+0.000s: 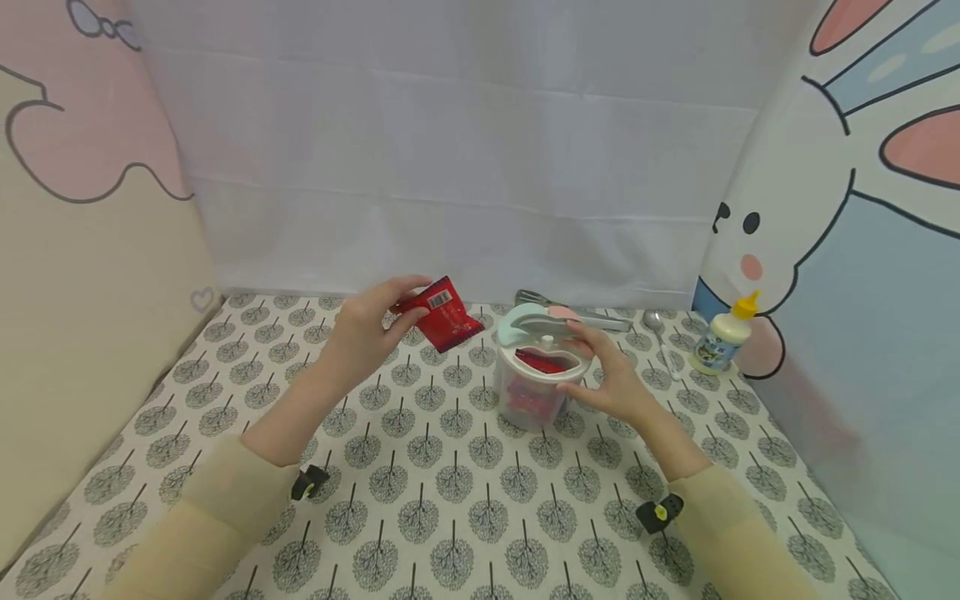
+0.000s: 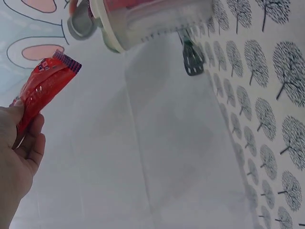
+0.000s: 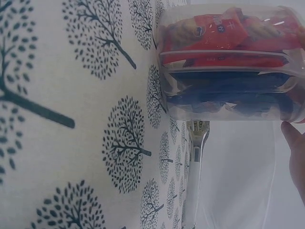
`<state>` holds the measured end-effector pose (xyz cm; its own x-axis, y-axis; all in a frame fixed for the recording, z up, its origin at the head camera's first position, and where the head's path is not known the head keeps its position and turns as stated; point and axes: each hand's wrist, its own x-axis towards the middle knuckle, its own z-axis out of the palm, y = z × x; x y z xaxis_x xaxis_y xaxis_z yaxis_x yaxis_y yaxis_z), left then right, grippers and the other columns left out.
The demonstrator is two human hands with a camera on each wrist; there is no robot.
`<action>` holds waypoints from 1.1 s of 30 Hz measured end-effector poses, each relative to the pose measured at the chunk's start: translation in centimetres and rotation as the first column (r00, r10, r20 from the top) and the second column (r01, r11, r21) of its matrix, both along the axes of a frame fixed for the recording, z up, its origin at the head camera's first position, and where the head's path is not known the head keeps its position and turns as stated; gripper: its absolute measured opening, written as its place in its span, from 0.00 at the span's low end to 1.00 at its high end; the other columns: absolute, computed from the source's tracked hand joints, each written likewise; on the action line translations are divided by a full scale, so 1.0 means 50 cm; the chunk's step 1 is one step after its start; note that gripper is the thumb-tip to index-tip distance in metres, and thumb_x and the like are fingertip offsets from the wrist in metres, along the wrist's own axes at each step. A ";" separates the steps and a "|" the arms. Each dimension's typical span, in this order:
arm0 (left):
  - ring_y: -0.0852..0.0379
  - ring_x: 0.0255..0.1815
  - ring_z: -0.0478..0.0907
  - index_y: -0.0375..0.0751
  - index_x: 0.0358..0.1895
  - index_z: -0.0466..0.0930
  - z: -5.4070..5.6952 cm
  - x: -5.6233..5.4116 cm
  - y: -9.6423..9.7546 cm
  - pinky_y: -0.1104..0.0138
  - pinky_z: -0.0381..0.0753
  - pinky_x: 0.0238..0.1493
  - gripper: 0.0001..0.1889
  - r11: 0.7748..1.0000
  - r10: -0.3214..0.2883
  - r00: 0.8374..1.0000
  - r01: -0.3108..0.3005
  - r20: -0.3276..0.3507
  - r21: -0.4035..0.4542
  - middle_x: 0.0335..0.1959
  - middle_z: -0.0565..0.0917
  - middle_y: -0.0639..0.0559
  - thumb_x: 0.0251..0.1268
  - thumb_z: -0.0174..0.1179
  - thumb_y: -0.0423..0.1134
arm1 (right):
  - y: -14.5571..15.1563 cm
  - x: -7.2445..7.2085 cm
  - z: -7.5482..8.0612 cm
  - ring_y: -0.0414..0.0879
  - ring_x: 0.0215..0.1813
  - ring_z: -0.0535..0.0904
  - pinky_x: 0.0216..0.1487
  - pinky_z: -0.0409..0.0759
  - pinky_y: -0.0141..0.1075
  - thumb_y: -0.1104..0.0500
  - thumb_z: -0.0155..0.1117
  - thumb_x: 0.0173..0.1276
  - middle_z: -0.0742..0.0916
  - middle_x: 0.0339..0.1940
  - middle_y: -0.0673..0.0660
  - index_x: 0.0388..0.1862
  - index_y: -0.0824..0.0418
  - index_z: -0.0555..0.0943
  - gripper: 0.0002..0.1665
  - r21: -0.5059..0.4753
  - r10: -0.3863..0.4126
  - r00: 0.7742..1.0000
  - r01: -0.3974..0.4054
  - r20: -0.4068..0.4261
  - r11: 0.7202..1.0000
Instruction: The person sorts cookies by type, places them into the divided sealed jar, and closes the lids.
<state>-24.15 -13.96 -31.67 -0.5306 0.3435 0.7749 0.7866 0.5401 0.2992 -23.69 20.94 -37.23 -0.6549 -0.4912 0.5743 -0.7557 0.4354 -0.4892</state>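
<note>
My left hand (image 1: 367, 321) pinches a red sealed snack packet (image 1: 447, 313) between thumb and fingers, raised over the table to the left of a clear plastic container (image 1: 531, 408). My right hand (image 1: 618, 383) holds the container at its right side, thumb at the rim and fingers at the raised mint-and-pink lid flap (image 1: 517, 325). Through the opening in the white top shows a red packet (image 1: 542, 361). In the right wrist view, red packets (image 3: 214, 33) fill one compartment and dark blue packets (image 3: 228, 86) the other.
Behind the container lies a slotted turner (image 2: 193, 59) with a pale handle. A spoon (image 1: 660, 333) rests to the right, beside an upright bottle (image 1: 720, 342) with a yellow nozzle. Fabric walls enclose the tree-patterned tablecloth (image 1: 450, 517) at the back and sides.
</note>
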 end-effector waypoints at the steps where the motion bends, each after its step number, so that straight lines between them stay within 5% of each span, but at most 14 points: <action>1: 0.54 0.36 0.84 0.37 0.56 0.75 0.003 0.004 0.012 0.68 0.84 0.35 0.22 1.000 -0.020 0.999 0.020 -0.033 0.006 0.42 0.85 0.43 0.55 0.66 0.28 | 0.000 0.000 0.000 0.61 0.62 0.70 0.67 0.61 0.62 0.71 0.76 0.41 0.72 0.62 0.68 0.66 0.71 0.61 0.52 0.001 0.000 1.000 0.000 -0.004 1.000; 8: 0.55 0.40 0.83 0.34 0.53 0.75 0.002 0.024 0.097 0.74 0.82 0.43 0.19 0.990 -0.142 0.980 0.142 -0.143 -0.010 0.44 0.84 0.44 0.56 0.64 0.27 | 0.000 0.002 0.002 0.63 0.58 0.73 0.66 0.60 0.63 0.71 0.76 0.42 0.75 0.59 0.67 0.67 0.70 0.61 0.52 -0.001 -0.005 1.000 0.005 0.008 1.000; 16: 0.54 0.42 0.82 0.36 0.50 0.76 -0.033 0.011 0.170 0.74 0.81 0.46 0.16 0.975 -0.220 0.956 0.212 -0.196 -0.061 0.41 0.84 0.45 0.58 0.62 0.28 | -0.002 0.003 0.003 0.63 0.59 0.72 0.66 0.60 0.63 0.71 0.76 0.43 0.75 0.59 0.67 0.68 0.68 0.60 0.52 0.006 -0.004 1.000 0.004 0.018 1.000; 25: 0.53 0.45 0.82 0.36 0.51 0.75 -0.026 -0.002 0.185 0.73 0.79 0.52 0.13 0.981 -0.191 0.961 0.180 -0.199 -0.074 0.43 0.84 0.45 0.62 0.58 0.28 | -0.006 -0.001 -0.003 0.55 0.59 0.74 0.66 0.63 0.60 0.73 0.76 0.40 0.72 0.62 0.68 0.66 0.73 0.61 0.53 -0.002 0.031 0.999 -0.031 -0.030 1.000; 33: 0.53 0.42 0.82 0.41 0.52 0.75 -0.044 -0.010 0.189 0.73 0.79 0.51 0.14 0.967 -0.215 0.956 0.178 -0.201 -0.183 0.40 0.83 0.47 0.64 0.55 0.28 | -0.007 0.002 0.000 0.59 0.60 0.73 0.65 0.64 0.59 0.72 0.77 0.42 0.72 0.63 0.68 0.67 0.70 0.62 0.52 0.003 0.001 1.000 -0.001 -0.015 1.000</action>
<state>-24.65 -4.52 -33.87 -0.2647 0.5539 0.7894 0.9182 0.3950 0.0307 -23.61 20.59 -37.24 -0.6461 -0.4936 0.5822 -0.7630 0.4363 -0.4769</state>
